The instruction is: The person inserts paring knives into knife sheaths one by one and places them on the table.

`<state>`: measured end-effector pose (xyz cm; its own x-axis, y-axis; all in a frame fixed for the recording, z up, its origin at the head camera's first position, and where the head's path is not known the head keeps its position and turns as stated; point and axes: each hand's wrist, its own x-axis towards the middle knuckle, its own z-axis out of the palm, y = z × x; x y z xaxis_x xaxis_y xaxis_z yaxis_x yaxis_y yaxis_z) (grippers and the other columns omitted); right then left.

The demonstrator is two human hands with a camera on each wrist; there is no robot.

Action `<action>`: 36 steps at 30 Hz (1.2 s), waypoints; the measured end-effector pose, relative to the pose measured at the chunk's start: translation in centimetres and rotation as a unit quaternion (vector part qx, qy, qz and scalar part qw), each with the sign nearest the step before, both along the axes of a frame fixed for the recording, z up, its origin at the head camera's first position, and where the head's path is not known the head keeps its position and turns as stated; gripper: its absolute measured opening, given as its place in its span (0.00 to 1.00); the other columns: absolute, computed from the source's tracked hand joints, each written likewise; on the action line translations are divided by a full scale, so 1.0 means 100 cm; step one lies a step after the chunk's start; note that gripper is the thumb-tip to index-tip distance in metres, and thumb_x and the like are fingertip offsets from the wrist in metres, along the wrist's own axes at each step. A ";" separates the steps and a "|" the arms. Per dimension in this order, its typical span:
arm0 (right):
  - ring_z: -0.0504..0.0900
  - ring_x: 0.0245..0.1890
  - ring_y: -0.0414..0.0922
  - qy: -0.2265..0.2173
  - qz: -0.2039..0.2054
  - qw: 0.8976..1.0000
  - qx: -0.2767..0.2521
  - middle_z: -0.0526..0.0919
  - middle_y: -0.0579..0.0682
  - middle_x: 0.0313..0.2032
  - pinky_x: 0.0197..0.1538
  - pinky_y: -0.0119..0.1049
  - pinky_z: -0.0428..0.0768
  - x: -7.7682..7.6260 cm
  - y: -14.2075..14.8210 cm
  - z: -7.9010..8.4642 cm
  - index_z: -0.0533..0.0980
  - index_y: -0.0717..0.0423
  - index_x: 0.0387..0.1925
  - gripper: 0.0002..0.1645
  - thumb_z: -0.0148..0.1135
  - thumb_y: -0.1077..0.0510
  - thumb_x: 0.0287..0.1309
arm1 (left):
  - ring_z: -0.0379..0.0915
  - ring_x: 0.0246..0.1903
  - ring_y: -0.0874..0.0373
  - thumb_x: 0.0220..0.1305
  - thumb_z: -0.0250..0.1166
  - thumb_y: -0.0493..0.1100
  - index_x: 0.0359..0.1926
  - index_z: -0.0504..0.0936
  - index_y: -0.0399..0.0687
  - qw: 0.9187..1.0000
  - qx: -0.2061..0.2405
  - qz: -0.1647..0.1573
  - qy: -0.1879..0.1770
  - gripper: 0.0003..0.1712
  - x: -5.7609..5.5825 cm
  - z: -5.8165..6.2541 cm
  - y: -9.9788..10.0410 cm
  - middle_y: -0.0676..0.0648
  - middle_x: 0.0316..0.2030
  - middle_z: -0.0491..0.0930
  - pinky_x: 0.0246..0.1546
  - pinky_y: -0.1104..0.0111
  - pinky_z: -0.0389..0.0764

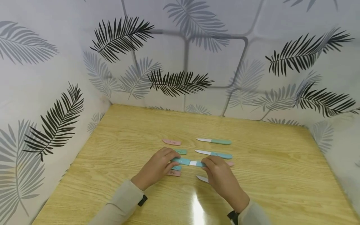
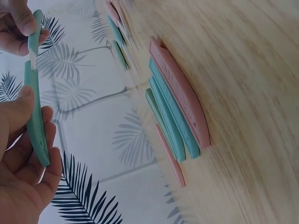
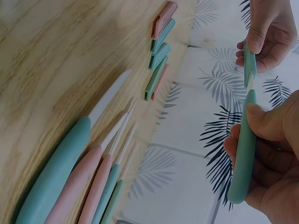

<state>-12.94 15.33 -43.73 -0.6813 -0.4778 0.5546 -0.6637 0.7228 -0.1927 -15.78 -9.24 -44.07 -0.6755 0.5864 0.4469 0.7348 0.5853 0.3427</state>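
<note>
Two hands meet over the wood-grain surface [image 1: 126, 131], the left hand [image 1: 157, 164] gripping a blue sheath [image 1: 182, 161] and the right hand [image 1: 222, 178] holding a blue-handled knife [image 3: 244, 147], thumb and fingers closed on each piece. Sheath and knife are raised off the surface, between the hands. Their long axes run nearly in one line, roughly side to side in the head view, dropping slightly toward the right. The blade [image 1: 193, 163] points left, into the sheath's mouth; that alignment looks like the relation that matters most. A short white stretch shows between mouth and handle, so the rest appears to sit inside.

Five more sheaths lie in a row nearer the left hand: a far pink sheath [image 1: 172, 142], a green sheath [image 1: 182, 152], two loose blue sheaths [image 3: 160, 56] and a near pink sheath [image 1: 173, 173]. None visibly holds a blade. On the right hand's side, five knives lie bare: a green knife [image 1: 220, 142], a blue knife [image 1: 222, 155], two pink knives [image 3: 74, 182] and, nearest the person, a bluish knife [image 3: 56, 172].
</note>
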 end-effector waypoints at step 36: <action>0.80 0.31 0.42 -0.048 -0.017 0.998 0.042 0.85 0.49 0.31 0.35 0.29 0.80 0.006 -0.012 0.003 0.84 0.60 0.33 0.14 0.78 0.61 0.41 | 0.73 0.48 0.56 0.63 0.65 0.41 0.44 0.80 0.44 0.998 -0.028 -0.042 0.025 0.10 0.003 -0.002 0.003 0.49 0.45 0.79 0.51 0.67 0.76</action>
<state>-12.33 14.14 -43.39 -0.7463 -0.4954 0.4446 -0.6197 0.7609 -0.1924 -15.48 -8.97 -44.23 -0.6008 0.6646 0.4442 0.7973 0.5385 0.2727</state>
